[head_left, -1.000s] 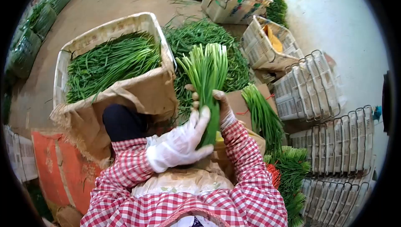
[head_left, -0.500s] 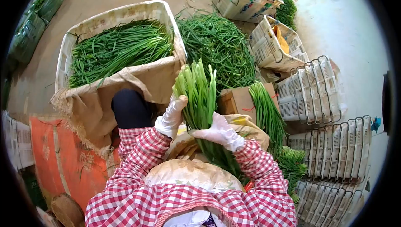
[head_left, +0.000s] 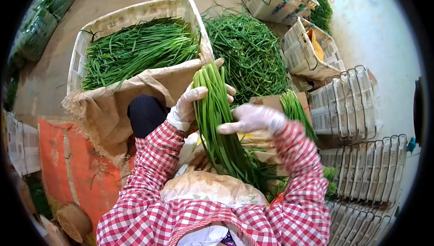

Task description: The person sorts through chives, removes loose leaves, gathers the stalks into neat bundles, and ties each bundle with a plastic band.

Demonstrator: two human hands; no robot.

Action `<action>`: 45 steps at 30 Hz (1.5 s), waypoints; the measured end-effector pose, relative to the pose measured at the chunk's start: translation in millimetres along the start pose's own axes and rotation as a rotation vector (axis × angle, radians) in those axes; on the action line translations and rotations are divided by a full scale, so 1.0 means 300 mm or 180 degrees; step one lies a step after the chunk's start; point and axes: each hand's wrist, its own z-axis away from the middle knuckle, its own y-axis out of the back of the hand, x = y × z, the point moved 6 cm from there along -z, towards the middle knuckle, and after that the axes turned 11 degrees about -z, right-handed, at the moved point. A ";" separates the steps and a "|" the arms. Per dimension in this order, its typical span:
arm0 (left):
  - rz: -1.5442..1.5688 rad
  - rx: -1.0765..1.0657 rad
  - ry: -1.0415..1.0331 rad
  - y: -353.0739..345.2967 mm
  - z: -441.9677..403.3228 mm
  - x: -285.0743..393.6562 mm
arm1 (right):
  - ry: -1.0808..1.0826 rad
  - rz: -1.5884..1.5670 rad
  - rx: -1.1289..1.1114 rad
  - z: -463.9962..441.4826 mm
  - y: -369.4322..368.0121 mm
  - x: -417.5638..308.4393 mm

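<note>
Keeping near the bin [head_left: 153, 11], wrapped the left hand [head_left: 185, 106] round the bunch [head_left: 214, 106], pale ends [head_left: 209, 70] up, leaves [head_left: 239, 162] down near the apron [head_left: 212, 189]. Opened the right hand [head_left: 260, 118], closed round the bunch a moment ago, blurred; could not tell if touching. Left the holding, seemingly, to the left hand.

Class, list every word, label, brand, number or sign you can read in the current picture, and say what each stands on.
No text can be read for certain.
White crate at the top: coloured marks, too small and blurred to read.
Orange-red covering at the left: pale, faded marks, too unclear to read.
Pale floor: a small reddish mark, too faint to identify.
</note>
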 end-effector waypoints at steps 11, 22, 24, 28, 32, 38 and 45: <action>0.0847 0.0917 0.0407 0.132 0.043 -0.129 | 0.2603 0.2143 0.2951 -0.065 0.141 -0.211; -0.0380 0.0816 -0.0997 0.122 0.054 0.184 | 0.3397 -0.2832 0.2280 0.074 0.273 -0.188; -0.0730 0.1010 -0.1267 0.098 0.057 0.304 | 0.3739 -0.1336 0.2500 0.128 0.204 -0.280; -0.1023 0.0456 -0.1701 -0.003 0.040 0.554 | 0.3562 0.1374 0.2744 0.173 -0.024 -0.343; -0.1423 0.0053 -0.2179 -0.057 0.079 0.760 | 0.0698 0.0190 0.1031 0.014 -0.188 0.310; -0.3296 0.0061 -0.2170 -0.279 0.047 0.771 | 0.0819 -0.1049 0.2598 0.250 0.089 0.195; -0.5003 -0.0107 -0.3359 -0.659 -0.048 0.455 | 0.3867 -0.1547 0.3350 0.232 0.206 -0.324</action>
